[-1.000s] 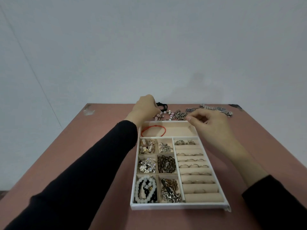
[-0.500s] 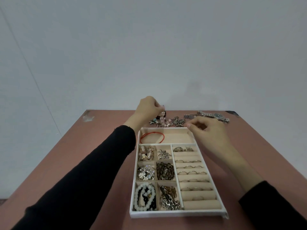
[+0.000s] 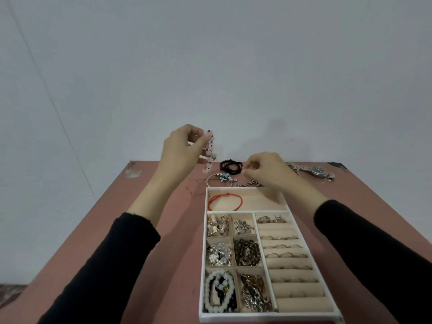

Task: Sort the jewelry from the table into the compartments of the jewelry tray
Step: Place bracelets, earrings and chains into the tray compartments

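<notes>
Plain grey wall behind, reddish-brown worktop [image 3: 182, 242] in front of you. Your left hand [image 3: 181, 150] is raised over the far worktop edge, thumb and fingertips pinching a pink bead bracelet with dark spacers [image 3: 210, 148]; it hangs straight down, clear of the surface. Your right hand [image 3: 268, 171] hovers just past the far rim of the white jewelry tray with beige compartments [image 3: 268, 316], fingers curled and tips together; cannot tell if it grips anything. A silver chain [image 3: 245, 184] lies right under it.

Loose on the worktop beyond the tray: black cord loops [image 3: 230, 166], white cord bracelet with turquoise charm [image 3: 225, 176], silver wristwatch [image 3: 313, 170]. In the tray: red cord bracelet [image 3: 225, 201] in the wide far compartment, white bead bracelet [image 3: 218, 291] near left, thin rings [image 3: 282, 246] in the right-hand rolls.
</notes>
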Available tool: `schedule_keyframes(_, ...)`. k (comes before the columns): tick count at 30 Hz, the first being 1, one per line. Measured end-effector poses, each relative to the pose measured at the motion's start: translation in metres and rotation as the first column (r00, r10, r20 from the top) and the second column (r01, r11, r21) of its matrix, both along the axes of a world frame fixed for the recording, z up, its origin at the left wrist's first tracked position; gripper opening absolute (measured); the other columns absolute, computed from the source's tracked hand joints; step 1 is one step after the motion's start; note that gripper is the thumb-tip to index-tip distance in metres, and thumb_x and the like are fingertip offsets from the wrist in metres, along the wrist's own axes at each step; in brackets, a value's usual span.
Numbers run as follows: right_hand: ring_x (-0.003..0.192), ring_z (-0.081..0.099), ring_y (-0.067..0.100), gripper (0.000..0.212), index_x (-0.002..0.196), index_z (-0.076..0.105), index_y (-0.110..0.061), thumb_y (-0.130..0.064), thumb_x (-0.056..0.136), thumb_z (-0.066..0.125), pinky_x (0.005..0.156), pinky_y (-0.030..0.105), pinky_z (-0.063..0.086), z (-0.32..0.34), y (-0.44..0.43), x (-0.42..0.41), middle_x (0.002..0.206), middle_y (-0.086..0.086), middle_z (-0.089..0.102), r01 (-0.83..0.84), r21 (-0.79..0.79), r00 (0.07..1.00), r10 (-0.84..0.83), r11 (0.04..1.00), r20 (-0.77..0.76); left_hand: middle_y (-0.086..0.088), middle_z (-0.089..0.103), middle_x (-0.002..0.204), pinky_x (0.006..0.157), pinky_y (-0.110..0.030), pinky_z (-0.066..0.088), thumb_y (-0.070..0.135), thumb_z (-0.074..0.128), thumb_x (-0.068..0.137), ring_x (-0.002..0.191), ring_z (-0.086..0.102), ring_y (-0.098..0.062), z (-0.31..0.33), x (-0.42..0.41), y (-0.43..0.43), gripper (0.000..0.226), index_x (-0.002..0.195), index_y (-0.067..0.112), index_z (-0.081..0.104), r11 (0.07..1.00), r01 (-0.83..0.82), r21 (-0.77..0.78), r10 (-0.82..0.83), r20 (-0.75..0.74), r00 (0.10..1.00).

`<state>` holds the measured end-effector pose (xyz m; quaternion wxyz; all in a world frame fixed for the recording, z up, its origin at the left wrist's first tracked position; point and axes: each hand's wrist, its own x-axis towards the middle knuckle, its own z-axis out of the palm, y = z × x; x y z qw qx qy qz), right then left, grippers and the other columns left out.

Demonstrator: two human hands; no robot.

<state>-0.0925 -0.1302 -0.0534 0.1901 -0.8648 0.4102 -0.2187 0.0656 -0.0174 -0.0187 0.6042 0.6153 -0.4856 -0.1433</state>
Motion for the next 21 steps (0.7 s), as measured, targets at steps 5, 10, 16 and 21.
schedule_keyframes(5, 0.086, 0.062, 0.026, 0.030, 0.081, 0.066, -0.006, -0.035, 0.075, 0.071, 0.069, 0.032, 0.047, -0.011, -0.010, 0.037, 0.085, 0.007, 0.067, 0.023, 0.020, 0.974, -0.018, 1.000, -0.227, -0.001, 0.064, 0.077, 0.067, -0.035, 0.059, 0.029, 0.062, 0.088, 0.065, 0.064, -0.015, -0.008, 0.005, 0.015, 0.019, 0.091, 0.011, 0.062, 0.999, -0.032, -0.013, 0.032, -0.010, 0.999)
schedule_keyframes(10, 0.075, 0.054, 0.025, 0.017, 0.078, 0.055, -0.011, -0.023, 0.078, 0.068, 0.050, 0.024, 0.036, -0.013, -0.008, 0.051, 0.068, 0.002, 0.052, -0.004, 0.034, 0.963, 0.013, 0.999, -0.268, 0.004, 0.065, 0.075, 0.064, -0.034, 0.059, 0.023, 0.061, 0.088, 0.061, 0.062, -0.012, -0.020, 0.003, 0.023, 0.009, 0.085, 0.015, 0.061, 0.998, -0.029, -0.050, 0.024, -0.098, 0.995)
schedule_keyframes(16, 0.067, 0.060, 0.025, 0.017, 0.078, 0.065, 0.008, -0.009, 0.075, 0.064, 0.060, 0.029, 0.049, -0.008, -0.011, 0.048, 0.082, 0.020, 0.068, 0.022, 0.006, 0.999, -0.022, 1.000, -0.047, -0.004, 0.062, 0.068, 0.061, -0.042, 0.057, 0.017, 0.061, 0.089, 0.051, 0.058, -0.009, -0.025, 0.003, 0.027, 0.010, 0.087, 0.008, 0.061, 0.998, -0.034, -0.045, 0.026, -0.178, 0.984)
schedule_keyframes(21, 0.052, 0.049, 0.004, 0.008, 0.078, 0.070, -0.003, -0.008, 0.075, 0.064, 0.046, 0.009, 0.037, 0.017, -0.006, 0.028, 0.060, -0.002, 0.057, 0.010, -0.068, 0.994, -0.003, 0.998, 0.106, -0.006, 0.063, 0.075, 0.064, -0.041, 0.058, 0.018, 0.062, 0.089, 0.054, 0.058, -0.010, -0.027, 0.006, 0.026, 0.014, 0.092, 0.005, 0.061, 0.997, -0.058, -0.045, 0.050, -0.165, 0.985)
